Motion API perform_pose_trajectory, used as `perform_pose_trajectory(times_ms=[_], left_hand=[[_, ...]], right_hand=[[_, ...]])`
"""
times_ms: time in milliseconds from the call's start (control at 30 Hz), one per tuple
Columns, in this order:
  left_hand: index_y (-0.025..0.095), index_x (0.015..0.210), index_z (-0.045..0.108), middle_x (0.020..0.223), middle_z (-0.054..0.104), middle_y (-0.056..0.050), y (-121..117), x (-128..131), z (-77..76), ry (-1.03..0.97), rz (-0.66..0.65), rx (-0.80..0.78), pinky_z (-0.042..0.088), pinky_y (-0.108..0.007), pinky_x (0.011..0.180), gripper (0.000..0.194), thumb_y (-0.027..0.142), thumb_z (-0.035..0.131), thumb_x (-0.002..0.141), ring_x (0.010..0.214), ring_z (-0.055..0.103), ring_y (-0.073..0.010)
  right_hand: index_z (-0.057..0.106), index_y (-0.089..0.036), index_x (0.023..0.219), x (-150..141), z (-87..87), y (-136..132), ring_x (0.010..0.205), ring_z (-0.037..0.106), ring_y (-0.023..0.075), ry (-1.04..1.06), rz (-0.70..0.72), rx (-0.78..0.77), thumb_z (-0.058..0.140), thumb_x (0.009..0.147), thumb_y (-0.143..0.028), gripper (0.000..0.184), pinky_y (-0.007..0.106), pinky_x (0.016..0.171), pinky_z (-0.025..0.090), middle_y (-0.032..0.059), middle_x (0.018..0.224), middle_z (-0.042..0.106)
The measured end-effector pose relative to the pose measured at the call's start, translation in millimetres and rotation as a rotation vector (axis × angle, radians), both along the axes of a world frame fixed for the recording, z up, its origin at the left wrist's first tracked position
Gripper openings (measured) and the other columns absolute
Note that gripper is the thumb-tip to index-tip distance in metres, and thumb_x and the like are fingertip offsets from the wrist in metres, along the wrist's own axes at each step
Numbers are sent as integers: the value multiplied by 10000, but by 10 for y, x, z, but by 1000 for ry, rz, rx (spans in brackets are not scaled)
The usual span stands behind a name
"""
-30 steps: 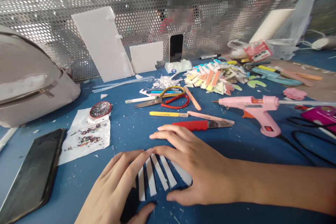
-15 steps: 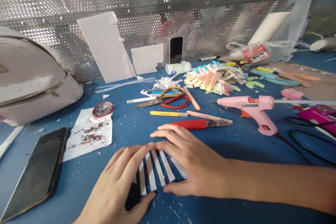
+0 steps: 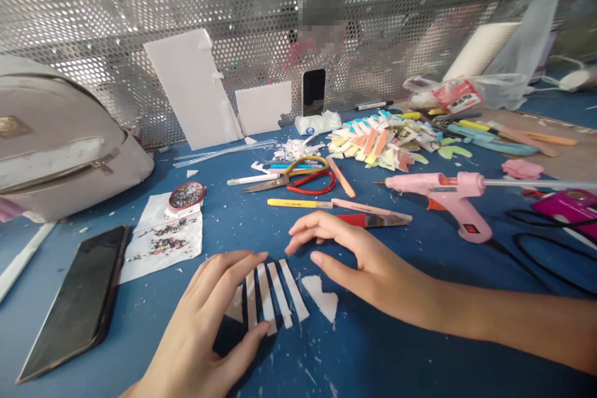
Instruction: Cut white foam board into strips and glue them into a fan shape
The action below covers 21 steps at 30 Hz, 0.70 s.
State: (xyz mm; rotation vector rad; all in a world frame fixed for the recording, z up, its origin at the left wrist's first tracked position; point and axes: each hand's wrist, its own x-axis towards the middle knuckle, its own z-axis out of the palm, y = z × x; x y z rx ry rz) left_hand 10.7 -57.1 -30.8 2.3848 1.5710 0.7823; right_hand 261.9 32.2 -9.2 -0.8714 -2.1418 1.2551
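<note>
Several narrow white strips lie side by side on the blue table. My left hand curves over their left end, thumb and fingers apart, and covers part of a white piece there. Its thumb tip rests at the lower end of a strip; I cannot tell whether it presses on it. Right of the strips lies a white, notched piece. Above that piece, my right hand hovers with its fingers apart and nothing in them. Behind its fingers, a red-handled cutter is partly hidden.
A pink glue gun lies at right. Scissors, markers and a heap of coloured scraps are further back. At left are a phone, a paper with glitter and a backpack.
My right hand has lifted off the strips and moved up and right, uncovering the notched white piece. My left hand has shifted slightly left, and its thumb and fingers remain apart.
</note>
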Motion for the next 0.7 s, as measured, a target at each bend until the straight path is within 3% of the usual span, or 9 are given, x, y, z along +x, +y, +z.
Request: perform_pose_trajectory(times_ms=[300,467,700], left_hand=[[333,1350,482,1280,599,-48,34,54,29,-109,-12,-14,516,-348,997,365,239,534,1001,1202,588,-205],[317,1314,502,1252,595,-52,15,105,32,-137,-31,6,500,-340,983,334,205,519,1000,1190,576,-205],[304,1314,490,1250,590,-42,-4,97,-3,-136,-66,17,456,-310,984,329,185,493,1008,1187,556,-182]], right_hand=[[502,-221,1096,-60,43,-13,869,691,161,137,-30,-245,641,863,-186,274,299,773,547,21,973,744],[548,-221,1057,-56,-50,-38,821,686,143,221,-39,-167,734,802,-127,329,295,800,534,-26,861,710],[579,-217,986,-52,-103,-55,825,710,149,225,-33,-85,721,818,-101,248,294,778,553,-12,932,680]])
